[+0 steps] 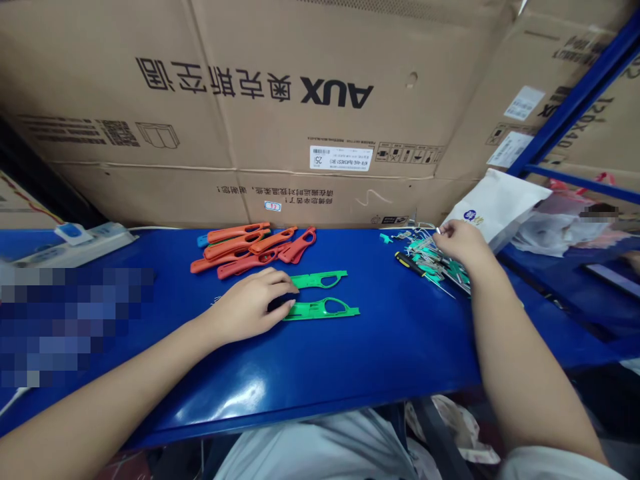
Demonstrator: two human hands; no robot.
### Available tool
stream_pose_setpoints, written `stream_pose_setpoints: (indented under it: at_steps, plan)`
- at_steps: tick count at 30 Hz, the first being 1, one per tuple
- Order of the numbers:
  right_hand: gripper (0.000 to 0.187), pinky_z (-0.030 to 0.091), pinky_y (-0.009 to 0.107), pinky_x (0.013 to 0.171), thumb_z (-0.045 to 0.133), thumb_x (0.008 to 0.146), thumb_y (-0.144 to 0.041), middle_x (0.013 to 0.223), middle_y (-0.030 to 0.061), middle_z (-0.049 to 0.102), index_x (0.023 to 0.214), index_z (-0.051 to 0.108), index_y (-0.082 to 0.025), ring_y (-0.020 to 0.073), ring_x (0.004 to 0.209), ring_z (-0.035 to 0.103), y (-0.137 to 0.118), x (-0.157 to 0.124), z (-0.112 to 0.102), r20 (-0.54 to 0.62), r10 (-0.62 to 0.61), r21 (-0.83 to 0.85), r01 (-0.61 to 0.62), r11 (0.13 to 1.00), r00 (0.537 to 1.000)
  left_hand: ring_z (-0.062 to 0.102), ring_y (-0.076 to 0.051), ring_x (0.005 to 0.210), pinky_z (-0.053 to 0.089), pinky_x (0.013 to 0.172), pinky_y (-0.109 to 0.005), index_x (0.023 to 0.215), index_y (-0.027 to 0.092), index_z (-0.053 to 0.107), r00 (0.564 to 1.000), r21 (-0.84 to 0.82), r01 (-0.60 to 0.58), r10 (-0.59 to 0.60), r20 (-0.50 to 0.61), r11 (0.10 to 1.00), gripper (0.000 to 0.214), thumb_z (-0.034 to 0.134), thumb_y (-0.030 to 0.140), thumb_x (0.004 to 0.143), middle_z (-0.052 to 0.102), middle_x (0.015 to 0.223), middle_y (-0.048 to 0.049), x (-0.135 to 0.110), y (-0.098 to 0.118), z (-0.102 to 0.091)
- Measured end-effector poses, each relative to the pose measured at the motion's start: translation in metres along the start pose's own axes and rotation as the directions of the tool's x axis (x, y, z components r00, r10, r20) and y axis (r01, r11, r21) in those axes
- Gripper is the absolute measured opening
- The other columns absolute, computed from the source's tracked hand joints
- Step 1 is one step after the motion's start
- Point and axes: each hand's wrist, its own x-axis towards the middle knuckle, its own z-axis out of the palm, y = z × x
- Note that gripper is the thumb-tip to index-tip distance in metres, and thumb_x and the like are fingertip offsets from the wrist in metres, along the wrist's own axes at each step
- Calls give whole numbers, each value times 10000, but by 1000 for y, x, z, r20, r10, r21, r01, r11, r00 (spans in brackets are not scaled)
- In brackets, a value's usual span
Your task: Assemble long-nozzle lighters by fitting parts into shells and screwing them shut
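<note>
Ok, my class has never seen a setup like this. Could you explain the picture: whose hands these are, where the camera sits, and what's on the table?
There is no machine here, only one person's two bare hands. The single picture comes from a camera worn on that person's head, looking forward and down.

On the blue table, the left hand has its fingers at the ends of two green pieces; its grip is unclear. Beyond it lie orange-red pieces of similar shape.

The right hand is at a heap of small metal and teal parts. Something pale shows at its fingertips, too small to name. A black-and-yellow tool, probably a screwdriver, lies beside the heap. Printed cardboard stands behind.
</note>
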Motion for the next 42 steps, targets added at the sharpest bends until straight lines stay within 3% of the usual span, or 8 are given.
stream_pose_setpoints:
  at_steps: [7, 12, 17, 23, 29, 33, 37, 42]
  plan:
    - [109, 497, 331, 683, 581, 853, -309, 864, 50, 638, 895, 556, -211, 180, 691, 592, -24, -8, 5, -171, -86, 249, 128, 960, 981, 638, -240, 1096, 522, 965, -382, 1169, 206, 702, 1000, -11, -1, 2, 14, 1000, 285, 492, 297, 1000, 689, 1156, -91, -1, -1, 0]
    - [183, 451, 305, 607, 595, 866, -401, 774, 19, 552, 843, 517, -238, 159, 616, 510, -44, -23, 8, -263, -170, 484, 282, 829, 950, 638, -240, 1080, 522, 962, -389, 1156, 201, 708, 1000, -12, 0, 0, 4, 1000, 286, 492, 308, 1002, 693, 1145, -92, 0, 0, 0]
    - [233, 405, 289, 578, 583, 910, -463, 711, -16, 519, 879, 530, -238, 140, 562, 453, -57, -39, 17, -263, -312, 492, 405, 771, 913, 641, -239, 1078, 523, 962, -386, 1152, 204, 710, 1000, -18, 6, -6, 3, 1000, 287, 491, 312, 1003, 696, 1140, -89, 0, 0, 0]
    - [199, 428, 300, 626, 559, 952, -425, 743, 19, 608, 900, 544, -234, 172, 643, 545, -74, -62, 20, -146, -528, 385, 539, 749, 837, 642, -243, 1079, 528, 959, -390, 1141, 203, 715, 1000, -28, 15, -16, -8, 999, 274, 502, 292, 992, 698, 1129, -86, 0, 0, 2]
    - [189, 442, 314, 676, 513, 993, -381, 830, 45, 673, 912, 575, -222, 185, 712, 593, -87, -79, 23, 48, -739, 346, 683, 643, 672, 649, -240, 1062, 533, 943, -384, 1118, 204, 725, 999, -54, 19, -21, -31, 998, 261, 516, 276, 978, 705, 1112, -86, 1, 0, 3]
    - [192, 466, 345, 757, 524, 998, -384, 980, 73, 695, 941, 611, -223, 223, 867, 634, -83, -77, 27, 222, -790, 308, 727, 613, 572, 643, -240, 1066, 531, 950, -388, 1120, 208, 728, 999, -59, 15, -17, -34, 998, 258, 524, 272, 973, 706, 1109, -81, 1, -2, 3]
    - [144, 476, 364, 781, 565, 968, -334, 969, 72, 686, 904, 613, -215, 224, 868, 621, -77, -70, 36, 289, -788, 301, 730, 614, 544, 640, -234, 1060, 527, 954, -387, 1103, 209, 730, 998, -92, 19, -24, -52, 996, 252, 523, 283, 979, 707, 1097, -77, 2, -3, 8]
    - [132, 485, 363, 791, 548, 982, -317, 980, 74, 697, 952, 628, -217, 216, 873, 629, -83, -75, 46, 148, -808, 403, 711, 576, 571, 665, -227, 1040, 540, 951, -383, 1070, 198, 715, 973, -248, 87, -135, -186, 965, 232, 553, 328, 968, 725, 1093, -74, 13, 2, 17]
